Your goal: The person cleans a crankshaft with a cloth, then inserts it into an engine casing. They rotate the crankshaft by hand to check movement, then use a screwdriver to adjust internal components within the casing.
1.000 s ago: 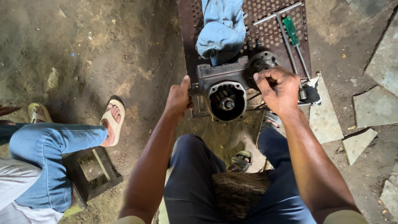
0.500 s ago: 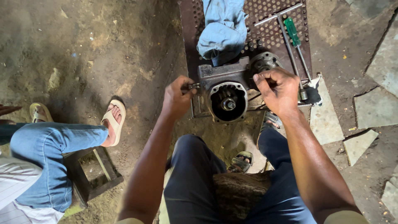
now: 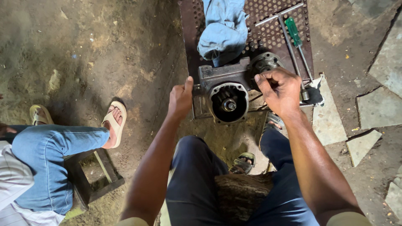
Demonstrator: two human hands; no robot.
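Resting where, that grey metal housing (image 3: 217, 77)?

Sitting on the near edge of a rusty perforated plate (image 3: 190, 37) on the dirt floor, just ahead of the knees, round opening facing up.

Looking heavy?

Judging by thick cast walls, yes: heavy, stiff, not fragile. Greasy and dark too, so probably slippery on the flat faces.

Best taken hold of where, then?

By the edges and corners, not the smooth faces. Already done so on one side: left hand (image 3: 181, 99) curled shut around the housing's left edge, thumb up. Right hand (image 3: 281, 90) closed narrow at the upper right corner beside a round fitting (image 3: 264, 62), fingertips pinched together; impossible to tell what lies between them.

Anything soft nearby?

Blue cloth (image 3: 222, 29), limp and crumpled, draped on the plate and touching the back of the housing.

And tools?

Long T-shaped wrench (image 3: 284, 31) lying on the plate to the right, green-handled screwdriver (image 3: 293, 30) just beside it, both untouched.

Anything smaller worth minding?

Short shaft (image 3: 229, 104) standing in the middle of the round opening. Better left alone as a grip: small, oily, likely to turn.
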